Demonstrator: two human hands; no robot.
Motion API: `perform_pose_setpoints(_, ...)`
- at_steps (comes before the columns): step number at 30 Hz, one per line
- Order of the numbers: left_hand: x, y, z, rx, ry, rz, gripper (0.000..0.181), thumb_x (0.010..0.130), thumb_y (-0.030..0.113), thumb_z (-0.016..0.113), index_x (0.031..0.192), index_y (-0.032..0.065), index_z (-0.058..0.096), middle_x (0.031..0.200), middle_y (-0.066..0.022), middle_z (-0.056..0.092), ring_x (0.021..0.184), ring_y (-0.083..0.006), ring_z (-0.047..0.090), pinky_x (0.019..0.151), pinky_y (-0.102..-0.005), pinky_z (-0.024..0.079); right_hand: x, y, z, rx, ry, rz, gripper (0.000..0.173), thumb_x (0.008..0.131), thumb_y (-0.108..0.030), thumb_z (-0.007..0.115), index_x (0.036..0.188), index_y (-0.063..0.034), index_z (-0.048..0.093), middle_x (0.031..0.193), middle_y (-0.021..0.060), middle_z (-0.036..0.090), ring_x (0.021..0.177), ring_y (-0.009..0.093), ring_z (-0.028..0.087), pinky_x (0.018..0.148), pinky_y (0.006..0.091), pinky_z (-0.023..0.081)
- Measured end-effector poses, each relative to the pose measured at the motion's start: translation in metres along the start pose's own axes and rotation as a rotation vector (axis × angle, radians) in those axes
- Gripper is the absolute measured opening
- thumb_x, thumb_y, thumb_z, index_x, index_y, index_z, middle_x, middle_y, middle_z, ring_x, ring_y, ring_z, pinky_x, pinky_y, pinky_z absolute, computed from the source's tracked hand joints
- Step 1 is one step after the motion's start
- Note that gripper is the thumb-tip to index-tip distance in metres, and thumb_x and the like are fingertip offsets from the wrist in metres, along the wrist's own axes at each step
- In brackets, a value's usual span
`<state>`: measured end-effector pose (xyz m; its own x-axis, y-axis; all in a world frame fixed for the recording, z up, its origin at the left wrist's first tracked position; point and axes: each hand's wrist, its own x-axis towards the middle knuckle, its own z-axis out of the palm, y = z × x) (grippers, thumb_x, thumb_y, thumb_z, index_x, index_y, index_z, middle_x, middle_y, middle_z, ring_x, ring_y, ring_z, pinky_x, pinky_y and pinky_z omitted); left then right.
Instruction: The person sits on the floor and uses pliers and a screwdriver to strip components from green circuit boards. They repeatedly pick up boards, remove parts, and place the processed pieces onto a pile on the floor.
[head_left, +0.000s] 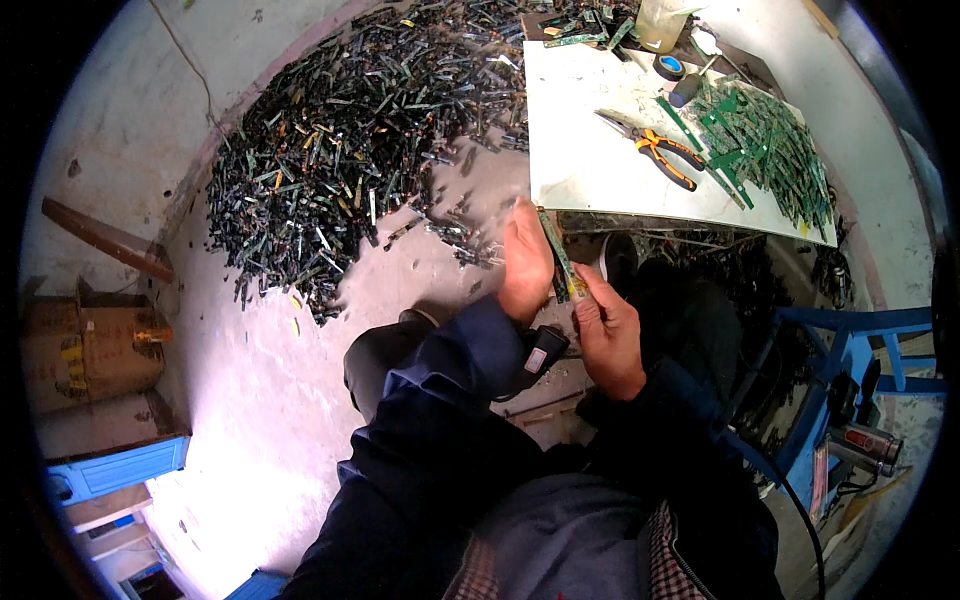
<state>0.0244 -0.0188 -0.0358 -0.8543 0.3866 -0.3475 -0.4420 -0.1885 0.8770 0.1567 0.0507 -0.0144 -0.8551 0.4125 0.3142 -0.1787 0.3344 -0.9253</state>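
Observation:
Pinched between the thumb and fingers of my right hand (611, 330) is a narrow green circuit-board strip (556, 244) with a yellow patch near the grip. It slants up and left, its far end close beside the fingertips of my left hand (525, 262). I see that left hand from its outer side, fingers pointing away from me; its thumb and grip are hidden. A dark strip (559, 289) shows in the gap between both hands. Just beyond them is the front left corner of a white board (585, 172). Pliers with orange and black handles (667, 156) lie on it.
A large heap of dark strips (337, 150) spreads over the floor at left. Green strips (772, 150), a screwdriver (686, 90), a tape roll (669, 67) and a plastic container (660, 26) stand at the board's far side. A blue stool (847, 330) is at right, a cardboard box (112, 349) at left.

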Motion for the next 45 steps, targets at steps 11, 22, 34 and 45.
perform_pose_setpoints(11, 0.000, -0.004, -0.003, 0.009, 0.052, 0.065, 0.041, 0.096, 0.039, 0.030, 0.078, 0.0091, 0.052, 0.063, 0.0005, 0.048, 0.052, -0.0110, 0.046, 0.047, -0.0284, 0.039, 0.022, -0.027, -0.023, 0.724, -0.184, 0.840, 0.026, 0.096, -0.017, 0.051, 0.118, -0.0066, 0.059, 0.073, 0.0018, 0.054, 0.055, 0.003, 0.043, 0.043, 0.0175, 0.031)
perform_pose_setpoints(22, -0.018, 0.011, -0.004, 0.092, -0.083, 0.240, 0.054, 0.100, 0.042, 0.028, 0.075, 0.0030, 0.056, 0.057, -0.0024, 0.051, 0.047, -0.0087, 0.045, 0.040, -0.0267, 0.034, 0.014, -0.032, -0.030, 0.646, -0.252, 0.842, 0.032, 0.096, -0.019, 0.051, 0.123, -0.0015, 0.054, 0.068, -0.0019, 0.050, 0.050, 0.004, 0.040, 0.044, 0.0194, 0.030)
perform_pose_setpoints(34, -0.041, 0.059, 0.021, -0.472, -0.107, -0.092, 0.045, 0.095, 0.047, 0.034, 0.076, 0.0108, 0.055, 0.059, -0.0015, 0.052, 0.046, -0.0124, 0.047, 0.042, -0.0278, 0.039, 0.000, -0.033, -0.024, -0.073, -0.252, 0.235, 0.028, 0.093, -0.015, 0.053, 0.114, 0.0042, 0.055, 0.079, 0.0070, 0.058, 0.064, 0.009, 0.051, 0.058, 0.0246, 0.043)
perform_pose_setpoints(45, -0.001, 0.010, -0.009, -0.318, 0.090, -0.110, 0.045, 0.093, 0.049, 0.040, 0.070, 0.0122, 0.052, 0.056, -0.0016, 0.049, 0.044, -0.0140, 0.046, 0.039, -0.0288, 0.037, 0.006, -0.034, -0.018, 0.296, -0.243, 0.599, 0.028, 0.094, -0.016, 0.054, 0.115, 0.0023, 0.057, 0.071, -0.0024, 0.051, 0.061, 0.004, 0.043, 0.054, 0.0204, 0.036)
